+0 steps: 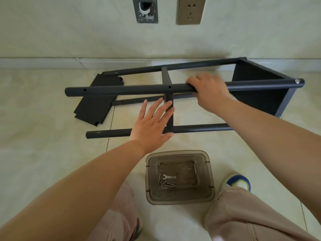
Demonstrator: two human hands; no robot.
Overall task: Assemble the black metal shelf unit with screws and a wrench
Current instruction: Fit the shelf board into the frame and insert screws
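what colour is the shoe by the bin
Blue, white and yellow shoe, clearest in the head view.

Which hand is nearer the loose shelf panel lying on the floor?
Left. The left hand hovers open just right of the loose shelf panel; the right hand grips the upper pole farther right.

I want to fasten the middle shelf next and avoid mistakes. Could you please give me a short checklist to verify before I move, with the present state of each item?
1. Frame steadied: ok. The right hand grips the upper pole.
2. Left hand free for tools: ok, open, fingers spread by the middle shelf.
3. Wrench and screws reachable: ok, both in the plastic bin near the feet.
4. Pole hole meets the shelf: cannot tell.
5. End screw tight: cannot tell.
6. Loose shelf panel out of the way: not ok, it lies under the poles.
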